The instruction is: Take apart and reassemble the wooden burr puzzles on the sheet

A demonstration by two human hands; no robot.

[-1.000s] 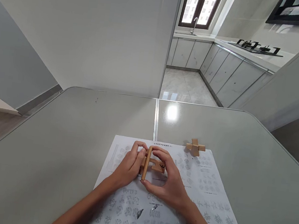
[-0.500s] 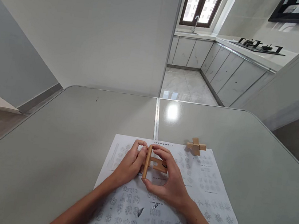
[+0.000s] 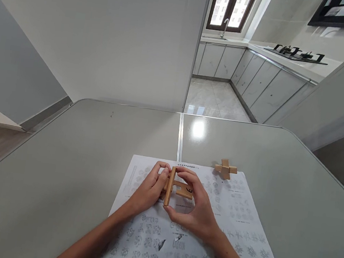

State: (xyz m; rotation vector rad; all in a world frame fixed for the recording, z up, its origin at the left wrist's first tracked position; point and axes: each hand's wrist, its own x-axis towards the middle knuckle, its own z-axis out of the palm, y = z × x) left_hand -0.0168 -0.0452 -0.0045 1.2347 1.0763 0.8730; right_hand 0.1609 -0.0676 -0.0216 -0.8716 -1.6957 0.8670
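Note:
Both my hands hold a group of notched wooden puzzle bars just above a printed sheet of diagrams. My left hand pinches the bars from the left, fingers curled round them. My right hand grips from the right, thumb under and fingers over a flat bar that crosses a long upright one. A small assembled wooden cross rests at the sheet's far right corner, away from both hands.
The sheet lies on a grey table with a seam down its middle. A white partition wall stands behind the table's left half. Beyond on the right is a kitchen with cabinets, a sink and a hob.
The flat bar in my right hand has shifted slightly against the upright bar. My hands stay in nearly the same place.

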